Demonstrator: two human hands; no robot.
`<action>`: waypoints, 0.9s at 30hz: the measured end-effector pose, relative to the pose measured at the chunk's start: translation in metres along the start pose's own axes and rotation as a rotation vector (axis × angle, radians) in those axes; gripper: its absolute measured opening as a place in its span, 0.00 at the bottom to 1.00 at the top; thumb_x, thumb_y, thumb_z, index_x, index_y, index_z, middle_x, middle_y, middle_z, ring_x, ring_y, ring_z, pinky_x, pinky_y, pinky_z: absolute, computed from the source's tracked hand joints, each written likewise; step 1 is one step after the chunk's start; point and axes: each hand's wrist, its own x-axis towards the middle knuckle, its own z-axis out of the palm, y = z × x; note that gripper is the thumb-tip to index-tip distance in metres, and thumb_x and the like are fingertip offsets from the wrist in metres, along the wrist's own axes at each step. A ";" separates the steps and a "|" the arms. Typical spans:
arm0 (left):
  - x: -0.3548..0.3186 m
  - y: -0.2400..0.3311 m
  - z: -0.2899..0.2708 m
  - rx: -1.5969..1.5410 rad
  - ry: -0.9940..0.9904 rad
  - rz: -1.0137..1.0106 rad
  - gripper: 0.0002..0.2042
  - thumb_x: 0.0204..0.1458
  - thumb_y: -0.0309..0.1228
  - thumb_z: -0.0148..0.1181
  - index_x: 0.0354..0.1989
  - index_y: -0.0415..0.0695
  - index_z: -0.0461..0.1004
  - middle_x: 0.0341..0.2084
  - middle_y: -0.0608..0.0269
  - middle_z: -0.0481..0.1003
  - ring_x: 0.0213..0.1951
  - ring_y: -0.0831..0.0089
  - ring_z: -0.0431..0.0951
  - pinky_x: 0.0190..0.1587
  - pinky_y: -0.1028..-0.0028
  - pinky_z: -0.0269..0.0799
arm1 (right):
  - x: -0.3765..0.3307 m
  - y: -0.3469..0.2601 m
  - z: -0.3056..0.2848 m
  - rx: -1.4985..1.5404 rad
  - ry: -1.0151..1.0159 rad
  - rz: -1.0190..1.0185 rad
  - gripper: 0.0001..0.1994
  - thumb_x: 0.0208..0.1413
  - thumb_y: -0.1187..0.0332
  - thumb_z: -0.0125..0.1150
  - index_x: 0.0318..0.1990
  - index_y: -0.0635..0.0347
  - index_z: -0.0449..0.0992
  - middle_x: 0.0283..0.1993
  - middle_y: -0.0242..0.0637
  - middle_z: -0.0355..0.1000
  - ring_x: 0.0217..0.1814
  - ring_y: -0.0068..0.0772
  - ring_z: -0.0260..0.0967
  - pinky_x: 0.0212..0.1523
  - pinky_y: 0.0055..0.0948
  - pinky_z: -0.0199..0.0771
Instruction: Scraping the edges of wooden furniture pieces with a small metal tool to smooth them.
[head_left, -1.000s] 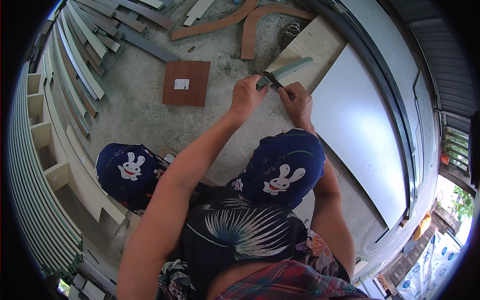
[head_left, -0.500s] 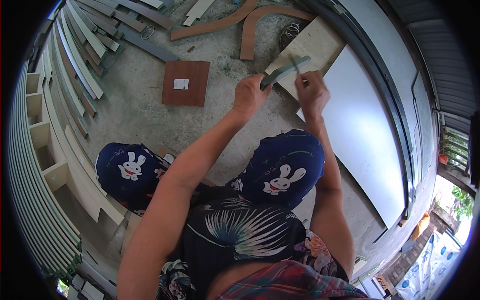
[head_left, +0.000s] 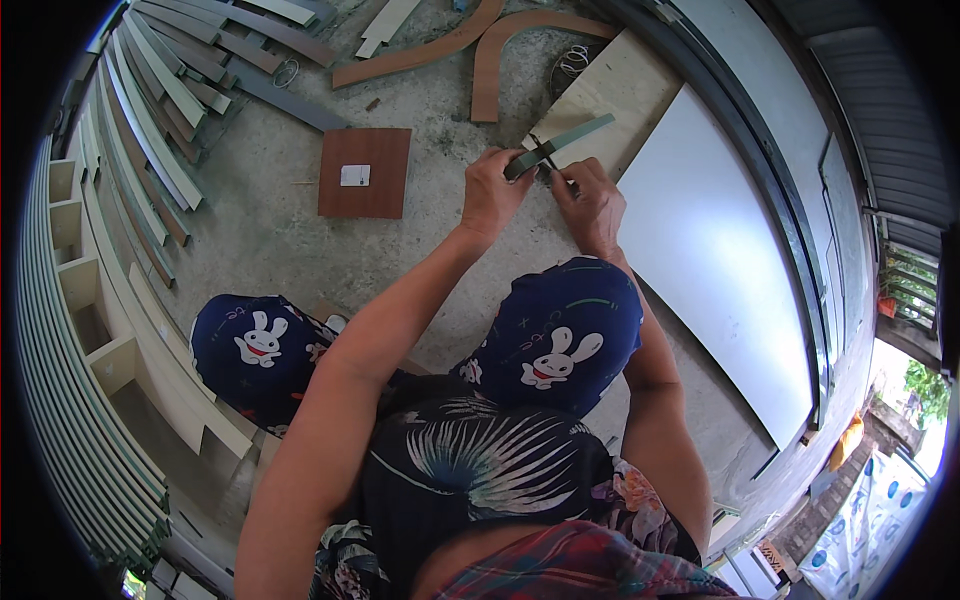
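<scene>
Your left hand (head_left: 490, 187) wraps a green strip (head_left: 585, 131) by its near end, beyond your right knee (head_left: 568, 330); your right hand (head_left: 592, 203) pinches a dark tool (head_left: 544, 151) across it. You're likely scraping; the next stroke needs a steady left grip.

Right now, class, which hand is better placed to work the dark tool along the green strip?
Probably the right hand: it holds the dark tool, which crosses the green strip, while the left hand grips the strip's near end.
</scene>
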 end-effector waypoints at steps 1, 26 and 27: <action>-0.001 -0.001 -0.001 -0.002 -0.002 0.001 0.10 0.40 0.27 0.67 0.32 0.39 0.78 0.27 0.52 0.76 0.29 0.59 0.78 0.33 0.69 0.72 | -0.001 -0.001 0.001 0.010 -0.004 -0.043 0.05 0.42 0.70 0.65 0.23 0.56 0.74 0.24 0.35 0.67 0.23 0.40 0.68 0.25 0.35 0.67; 0.029 -0.002 -0.006 -0.096 -0.503 -0.386 0.29 0.42 0.24 0.63 0.56 0.39 0.61 0.40 0.50 0.71 0.28 0.67 0.77 0.29 0.72 0.73 | -0.010 0.029 -0.035 0.362 0.302 0.141 0.05 0.45 0.73 0.64 0.25 0.65 0.74 0.27 0.38 0.69 0.22 0.33 0.67 0.23 0.29 0.65; 0.027 -0.013 -0.006 -0.097 -0.512 -0.384 0.29 0.42 0.24 0.63 0.56 0.39 0.61 0.40 0.50 0.71 0.28 0.67 0.77 0.29 0.72 0.73 | -0.016 0.030 -0.032 0.356 0.296 0.153 0.05 0.45 0.73 0.64 0.25 0.65 0.74 0.27 0.38 0.69 0.22 0.33 0.67 0.23 0.29 0.64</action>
